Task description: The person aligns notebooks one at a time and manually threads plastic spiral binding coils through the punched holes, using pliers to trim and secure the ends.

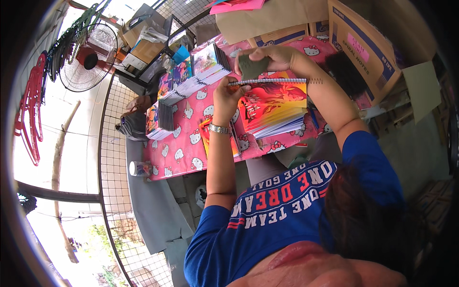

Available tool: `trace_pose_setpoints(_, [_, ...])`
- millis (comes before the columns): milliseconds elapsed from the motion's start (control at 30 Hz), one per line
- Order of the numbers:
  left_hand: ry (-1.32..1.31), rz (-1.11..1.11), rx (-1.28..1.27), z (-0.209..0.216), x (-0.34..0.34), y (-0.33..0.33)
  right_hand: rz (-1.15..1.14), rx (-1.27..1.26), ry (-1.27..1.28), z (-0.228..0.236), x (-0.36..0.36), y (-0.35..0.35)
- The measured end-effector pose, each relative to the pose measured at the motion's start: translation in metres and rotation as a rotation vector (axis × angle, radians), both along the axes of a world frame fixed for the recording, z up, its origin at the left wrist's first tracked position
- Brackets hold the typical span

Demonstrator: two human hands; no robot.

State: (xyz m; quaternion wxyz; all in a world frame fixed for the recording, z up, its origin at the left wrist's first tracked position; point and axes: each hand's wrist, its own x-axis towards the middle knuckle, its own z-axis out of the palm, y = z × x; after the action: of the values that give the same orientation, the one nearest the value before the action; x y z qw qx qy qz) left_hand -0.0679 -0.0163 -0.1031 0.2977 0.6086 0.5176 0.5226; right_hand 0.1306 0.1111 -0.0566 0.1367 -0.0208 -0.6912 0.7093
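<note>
Over the middle of the table, my left hand (227, 97) pinches the left end of a spiral-bound notebook (267, 81), seen nearly edge-on. Its wire coil (315, 81) sticks out past the right end of the notebook. Just above it, the fingers of my right hand (273, 58) are closed around a flat dark grey-green piece (253, 67), whose kind I cannot make out. Below the coil lies a stack of notebooks (272, 107) with orange and red covers. Another orange notebook (205, 138) is partly hidden by my left forearm.
Rows of bound notebooks (210, 64) stand at the back left, with a smaller stack (160, 119) nearer. The pink patterned tablecloth (179, 154) covers the table. Cardboard boxes (361, 52) stand at the right, beside a black bristly object (345, 74). A white-lidded container (141, 168) sits by the left edge.
</note>
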Motion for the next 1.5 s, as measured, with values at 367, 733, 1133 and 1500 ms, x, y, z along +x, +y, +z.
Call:
trace_pose_setpoints(367, [-0.064, 0.244, 0.095, 0.003, 0.014, -0.006, -1.124, 0.665, -0.858, -0.225, 0.090, 0.047])
trace_pose_setpoints(733, [-0.158, 0.256, 0.095, 0.001, 0.024, -0.013, -1.335, 0.653, -0.684, -0.262, 0.136, -0.102])
trace_pose_setpoints(1133, [0.049, 0.416, 0.247, -0.022, 0.041, -0.025, -1.018, 1.012, 0.104, -0.051, 0.032, -0.136])
trace_pose_setpoints(1500, [-0.226, 0.504, 0.346, -0.028, 0.017, -0.052, -0.915, 0.498, 0.040, -0.041, 0.050, -0.134])
